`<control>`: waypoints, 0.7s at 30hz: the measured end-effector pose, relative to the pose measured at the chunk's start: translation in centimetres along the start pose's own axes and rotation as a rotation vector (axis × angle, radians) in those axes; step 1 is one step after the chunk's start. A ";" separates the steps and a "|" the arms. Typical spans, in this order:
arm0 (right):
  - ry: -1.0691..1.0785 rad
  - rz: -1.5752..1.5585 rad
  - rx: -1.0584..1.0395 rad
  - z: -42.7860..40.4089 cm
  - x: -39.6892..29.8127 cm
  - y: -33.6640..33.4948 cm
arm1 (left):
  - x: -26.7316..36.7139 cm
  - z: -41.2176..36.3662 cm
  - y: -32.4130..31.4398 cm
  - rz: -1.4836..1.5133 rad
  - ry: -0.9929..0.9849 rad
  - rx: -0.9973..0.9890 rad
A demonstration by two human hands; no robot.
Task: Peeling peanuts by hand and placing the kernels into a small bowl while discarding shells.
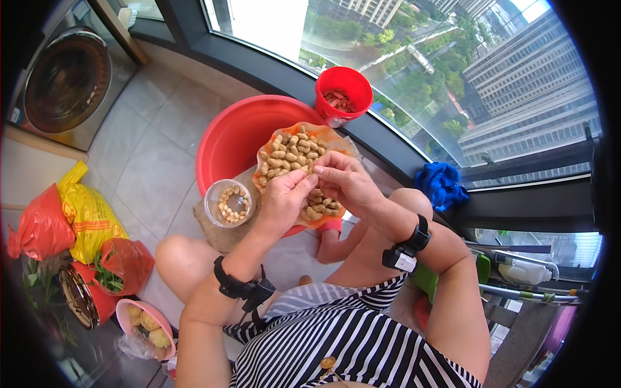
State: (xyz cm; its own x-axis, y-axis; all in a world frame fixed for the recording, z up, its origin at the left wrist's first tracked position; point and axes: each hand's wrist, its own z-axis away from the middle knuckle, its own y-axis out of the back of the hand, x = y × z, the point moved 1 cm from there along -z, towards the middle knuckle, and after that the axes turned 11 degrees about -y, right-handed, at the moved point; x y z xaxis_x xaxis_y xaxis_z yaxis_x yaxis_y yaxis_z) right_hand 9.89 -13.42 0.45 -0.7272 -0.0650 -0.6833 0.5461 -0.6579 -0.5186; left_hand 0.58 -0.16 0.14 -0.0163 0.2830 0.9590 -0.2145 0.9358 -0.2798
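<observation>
My left hand (292, 194) and my right hand (343, 179) meet over an orange-rimmed bowl (261, 137) heaped with unshelled peanuts (291, 156). The thumbs and forefingers of both pinch one peanut (311, 169), mostly hidden by the fingertips. To the left of the hands, a clear round plastic container (209, 207) holds shelled kernels (233, 209) around its bottom. It stands on a greyish-brown board or cloth (213, 233) that reaches under the bowl. Behind these is a large red plastic basin (218, 127).
A red bucket (345, 77) with reddish-brown bits inside stands by the window. A blue cloth bundle (440, 185) lies at the right. Red and yellow plastic bags (92, 213) and a pink bowl of potato-like produce (171, 334) are at the left, near a front-loading washing machine (104, 116).
</observation>
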 end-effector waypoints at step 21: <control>0.853 1.118 0.138 -0.5 -0.6 -1.3 | -1.5 -0.6 1.0 0.694 0.387 0.138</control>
State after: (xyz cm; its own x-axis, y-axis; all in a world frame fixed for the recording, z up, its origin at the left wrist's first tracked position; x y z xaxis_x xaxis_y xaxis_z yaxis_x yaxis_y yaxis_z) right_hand 9.79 -12.19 1.28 0.5548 -0.1588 -0.8167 0.5780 -0.6325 0.5157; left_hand 1.00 0.54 -1.58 0.1441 0.8665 0.4779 -0.3985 0.4929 -0.7735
